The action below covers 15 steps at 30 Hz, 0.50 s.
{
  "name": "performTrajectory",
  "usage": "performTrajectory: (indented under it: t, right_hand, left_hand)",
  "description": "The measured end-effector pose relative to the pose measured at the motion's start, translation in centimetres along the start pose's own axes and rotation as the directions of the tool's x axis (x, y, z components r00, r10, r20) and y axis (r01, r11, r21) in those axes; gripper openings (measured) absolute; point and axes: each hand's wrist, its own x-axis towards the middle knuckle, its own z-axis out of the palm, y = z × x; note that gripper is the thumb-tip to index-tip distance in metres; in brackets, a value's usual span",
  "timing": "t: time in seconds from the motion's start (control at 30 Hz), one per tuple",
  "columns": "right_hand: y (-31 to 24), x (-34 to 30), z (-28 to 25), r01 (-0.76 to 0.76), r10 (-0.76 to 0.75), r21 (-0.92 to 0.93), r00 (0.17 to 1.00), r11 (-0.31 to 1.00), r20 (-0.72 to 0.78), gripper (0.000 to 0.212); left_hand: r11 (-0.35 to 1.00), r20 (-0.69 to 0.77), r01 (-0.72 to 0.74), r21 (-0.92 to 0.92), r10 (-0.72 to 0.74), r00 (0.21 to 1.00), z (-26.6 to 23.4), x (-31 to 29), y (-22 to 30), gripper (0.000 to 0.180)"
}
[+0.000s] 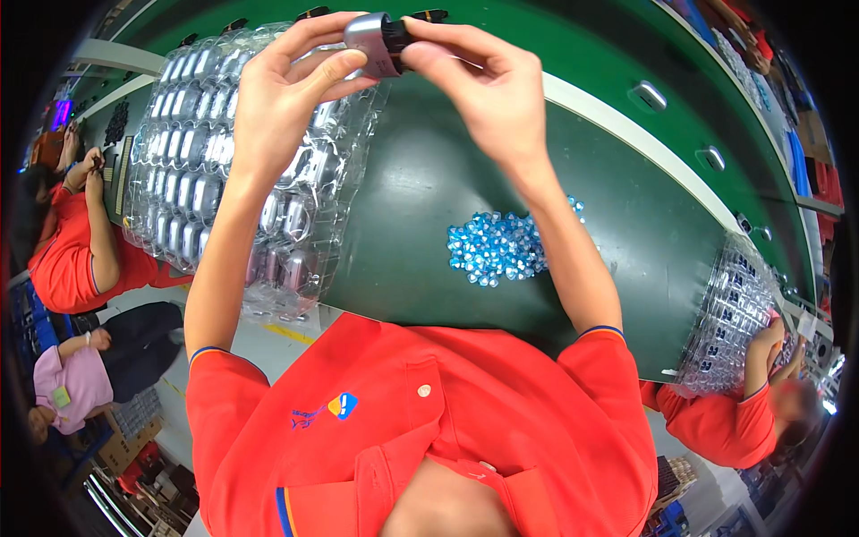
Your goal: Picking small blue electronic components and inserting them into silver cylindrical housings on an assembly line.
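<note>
Above the far side of the dark green table (403, 179), my two hands meet at a small rounded silver-grey casing (363, 38). My left hand (284, 98) grips the casing between thumb and fingers. At the casing's right end sits a black piece (395, 37), partly covered by fingertips. My right hand (501, 94) pinches this black piece with its thumb and forefinger. The inside of the casing is hidden. Below my right forearm lies a pile of small shiny blue-and-silver pieces (495, 248).
A stack of clear plastic trays (344, 210) with rows of silver casings stands at left. Beyond a white rail (617, 125), a green belt (586, 54) carries a silver casing (650, 96) and others. Co-workers in red sit both sides; another clear tray (729, 309) is at right.
</note>
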Motion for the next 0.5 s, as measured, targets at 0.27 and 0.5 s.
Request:
performTrajectory:
  t: [0.27, 0.5]
  right_hand:
    - [0.4, 0.0, -0.7, -0.424, 0.251, 0.484, 0.890, 0.765, 0.381, 0.043]
    - [1.0, -0.8, 0.4, -0.319, 0.163, 0.310, 0.884, 0.896, 0.437, 0.045]
  left_hand:
    - [0.976, 0.129, -0.201, 0.089, 0.189, 0.973, -0.2, -0.1, -1.0, 0.034]
    - [0.994, 0.122, -0.063, 0.090, 0.052, 0.991, -0.5, -1.3, -0.9, 0.039]
